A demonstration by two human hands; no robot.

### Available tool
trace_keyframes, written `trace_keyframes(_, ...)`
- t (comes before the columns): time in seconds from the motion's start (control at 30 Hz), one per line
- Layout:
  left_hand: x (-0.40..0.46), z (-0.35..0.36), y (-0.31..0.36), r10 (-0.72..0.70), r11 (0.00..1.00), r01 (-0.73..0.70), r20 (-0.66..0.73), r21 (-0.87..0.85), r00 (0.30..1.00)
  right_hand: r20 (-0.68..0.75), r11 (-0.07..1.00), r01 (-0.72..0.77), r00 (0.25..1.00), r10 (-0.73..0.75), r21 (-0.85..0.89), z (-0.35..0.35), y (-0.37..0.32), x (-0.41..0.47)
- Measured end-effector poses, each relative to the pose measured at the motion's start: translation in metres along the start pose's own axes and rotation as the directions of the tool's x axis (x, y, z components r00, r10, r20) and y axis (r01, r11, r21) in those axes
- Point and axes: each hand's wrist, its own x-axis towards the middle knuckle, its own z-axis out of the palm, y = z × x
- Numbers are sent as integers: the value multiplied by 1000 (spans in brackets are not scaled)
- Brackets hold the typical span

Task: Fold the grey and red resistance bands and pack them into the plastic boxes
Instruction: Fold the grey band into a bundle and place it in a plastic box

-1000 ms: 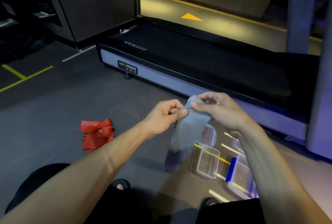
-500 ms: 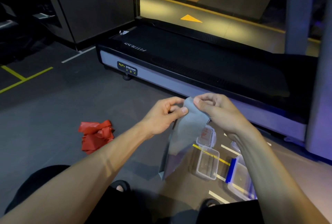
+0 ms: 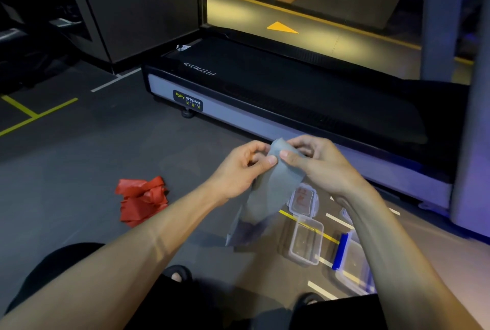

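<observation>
Both the left hand and the right hand pinch the top edge of the grey band, which hangs between them above the open plastic box, so I think they should align the edges evenly before folding.

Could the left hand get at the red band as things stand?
Probably not yet: the left hand pinches the grey band; the red band lies uncovered on the floor to its left.
</observation>
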Motion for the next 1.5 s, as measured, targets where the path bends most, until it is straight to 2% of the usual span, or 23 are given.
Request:
trace_keyframes(0.13,-1,1,-3,-25,999,26,24,-21,999,-51,1000,23,998,-23,-12,-3,-1,1)
trace_keyframes(0.3,0,-1,-2,-30,999,31,32,-20,999,-34,996,-22,999,25,92,-2,1,3)
trace_keyframes(0.57,4,-2,-1,9,999,-5,67,-50,998,-23,1000,23,999,-23,14,-2,1,-1)
trace_keyframes(0.67,3,0,-1,8,999,-7,39,-38,999,-11,997,42,999,-42,-58,0,5,-1)
trace_keyframes(0.9,0,3,3,27,1000,-28,-56,-9,998,82,995,35,996,-27,-95,-1,5,-2)
trace_keyframes(1.03,1,2,0,-1,998,-1,-26,-56,1000,34,998,42,999,-40,-40,1,4,-2)
trace_keyframes(1.2,3,0,-6,-15,999,16,25,-33,1000,-25,1000,22,999,-22,10,-1,2,0)
trace_keyframes(1.4,4,0,0,14,1000,-14,9,-8,1000,-26,999,37,999,-37,13,1,3,1)
trace_keyframes(1.5,3,1,1,6,1000,-6,15,-29,1000,-30,998,47,998,-48,-44,0,4,2)
